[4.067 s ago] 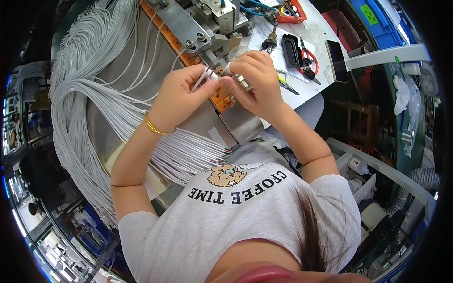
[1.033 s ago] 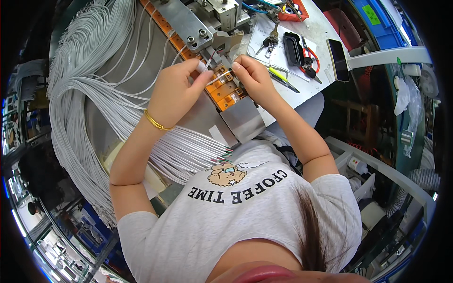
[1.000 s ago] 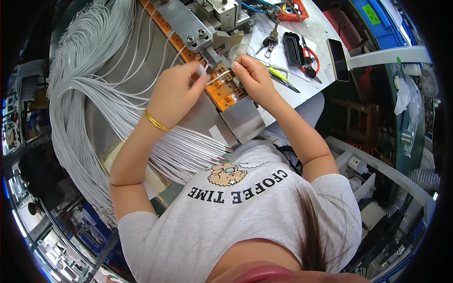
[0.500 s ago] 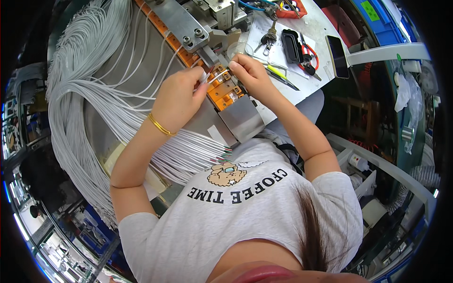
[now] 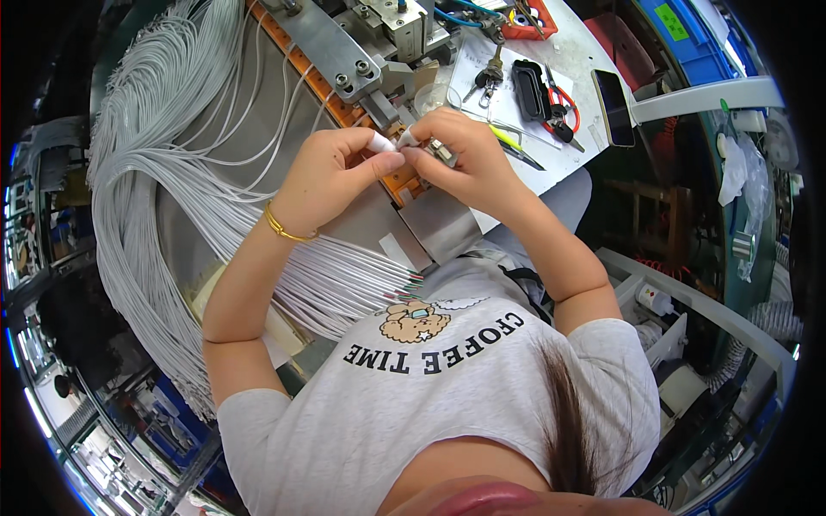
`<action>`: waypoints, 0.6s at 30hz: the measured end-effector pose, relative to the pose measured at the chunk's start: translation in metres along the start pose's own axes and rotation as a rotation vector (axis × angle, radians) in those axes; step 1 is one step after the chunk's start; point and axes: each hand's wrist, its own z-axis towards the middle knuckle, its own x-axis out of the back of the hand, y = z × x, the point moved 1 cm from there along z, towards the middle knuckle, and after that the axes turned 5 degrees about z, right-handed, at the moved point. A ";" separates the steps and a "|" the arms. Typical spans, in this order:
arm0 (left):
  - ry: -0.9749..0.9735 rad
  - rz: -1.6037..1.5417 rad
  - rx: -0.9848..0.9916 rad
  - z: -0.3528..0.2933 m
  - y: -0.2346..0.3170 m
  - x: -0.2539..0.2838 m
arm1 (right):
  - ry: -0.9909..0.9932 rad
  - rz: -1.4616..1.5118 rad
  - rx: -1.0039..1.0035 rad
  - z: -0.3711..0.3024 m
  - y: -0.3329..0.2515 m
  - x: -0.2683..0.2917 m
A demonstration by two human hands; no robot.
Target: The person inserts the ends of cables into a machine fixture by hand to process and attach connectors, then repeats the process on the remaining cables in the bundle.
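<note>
My left hand (image 5: 340, 168) and my right hand (image 5: 469, 159) meet fingertip to fingertip above the orange fixture rail (image 5: 401, 182). Both pinch at one spot, where the white cable seen a moment before is now almost wholly covered by the fingers. A white finger cover (image 5: 380, 144) wraps a left fingertip, and another white cover (image 5: 408, 137) is on a right fingertip. Shiny metal shows in the gap between my right thumb and index; whether it is held or part of the fixture I cannot tell. A grey metal block (image 5: 442, 217) ends the rail on the near side.
A thick bundle of white cables (image 5: 194, 193) fills the left, its coloured ends near my shirt. A metal clamp machine (image 5: 331, 43) stands beyond my hands. On the white table right lie keys (image 5: 490, 76), red-handled pliers (image 5: 564, 107), a yellow-green pen (image 5: 506, 138) and a phone (image 5: 613, 107).
My hands have come together from a small distance apart. My right hand has moved slightly down and left, and its fingers now close against the left ones, covering the cable stretch between them.
</note>
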 end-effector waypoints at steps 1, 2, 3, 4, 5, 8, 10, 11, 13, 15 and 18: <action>0.000 0.012 -0.030 0.002 -0.005 0.000 | -0.005 -0.067 0.036 0.000 -0.002 0.000; 0.000 0.025 -0.059 0.003 -0.005 0.001 | -0.011 -0.133 0.072 0.000 -0.003 0.000; 0.001 0.025 -0.059 0.002 -0.006 0.001 | -0.016 -0.200 0.108 0.000 -0.005 -0.001; -0.025 -0.014 -0.014 0.002 -0.007 0.002 | -0.017 -0.200 0.109 0.000 -0.007 -0.001; -0.049 -0.052 0.031 0.001 -0.005 0.003 | -0.006 -0.225 0.134 0.001 -0.010 -0.002; -0.072 -0.136 0.077 0.001 0.003 0.004 | 0.018 -0.277 0.185 0.003 -0.015 -0.001; -0.065 -0.227 0.083 0.000 0.005 0.004 | 0.005 -0.199 0.137 0.003 -0.015 0.002; -0.065 -0.227 0.083 0.000 0.005 0.004 | -0.001 -0.160 0.113 0.003 -0.015 0.003; -0.052 -0.170 0.075 -0.001 0.001 0.002 | -0.013 -0.198 0.127 0.004 -0.017 0.003; -0.045 -0.142 0.071 0.000 0.000 0.003 | -0.034 -0.274 0.155 0.004 -0.019 0.002; -0.111 -0.146 0.083 0.000 0.002 0.001 | 0.023 -0.254 0.251 0.004 -0.015 0.000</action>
